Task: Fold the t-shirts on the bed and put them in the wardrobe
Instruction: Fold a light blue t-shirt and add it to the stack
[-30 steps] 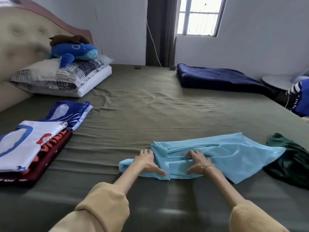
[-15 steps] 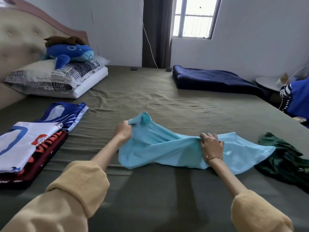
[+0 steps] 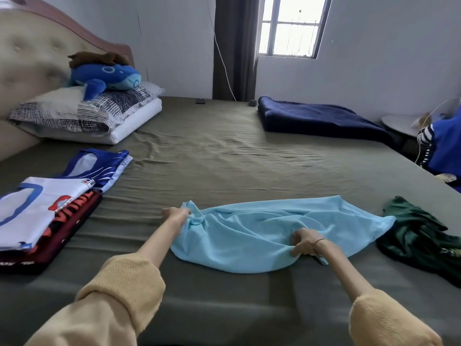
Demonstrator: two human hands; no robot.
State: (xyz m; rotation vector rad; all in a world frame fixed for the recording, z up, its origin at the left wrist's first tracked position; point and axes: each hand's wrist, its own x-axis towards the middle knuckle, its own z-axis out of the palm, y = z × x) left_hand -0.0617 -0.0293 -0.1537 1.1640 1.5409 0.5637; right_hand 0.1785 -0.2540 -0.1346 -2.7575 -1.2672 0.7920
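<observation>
A light blue t-shirt lies spread and rumpled across the olive bed sheet in front of me. My left hand grips its bunched left end. My right hand pinches the cloth at its near right edge. A dark green t-shirt lies crumpled at the right, touching the blue one's tip. At the left sits a stack of folded shirts: white on top, red-and-black below, a blue-and-white one behind.
Pillows with a blue plush whale rest against the headboard at the back left. A folded navy blanket lies at the back right. A blue garment and a small round table stand beyond the bed's right edge.
My left hand has lowered the shirt's raised left end down to the sheet. My right hand has slid toward me along the cloth. The shirt now lies flatter and wider.
</observation>
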